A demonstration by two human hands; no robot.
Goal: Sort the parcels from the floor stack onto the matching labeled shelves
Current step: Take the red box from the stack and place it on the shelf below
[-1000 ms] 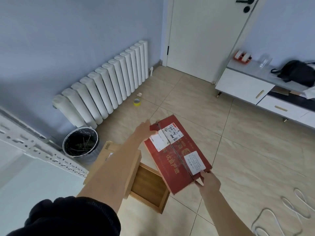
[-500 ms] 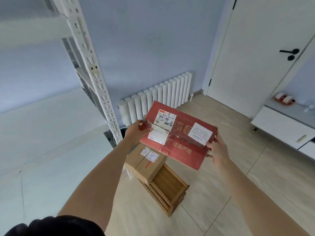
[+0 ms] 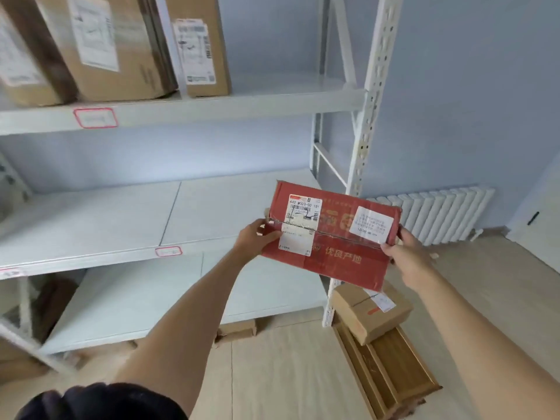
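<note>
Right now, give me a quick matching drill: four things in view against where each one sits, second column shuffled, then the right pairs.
Things
1. red parcel
2. small brown box
3. tall cardboard parcels
4. radiator

Places
A. standing on the upper shelf
B. against the blue wall, right of the rack
C. held by the left hand and the right hand, in front of the middle shelf
D. on the wooden crate on the floor

Pairs: 1-C, 2-D, 3-A, 4-B
</note>
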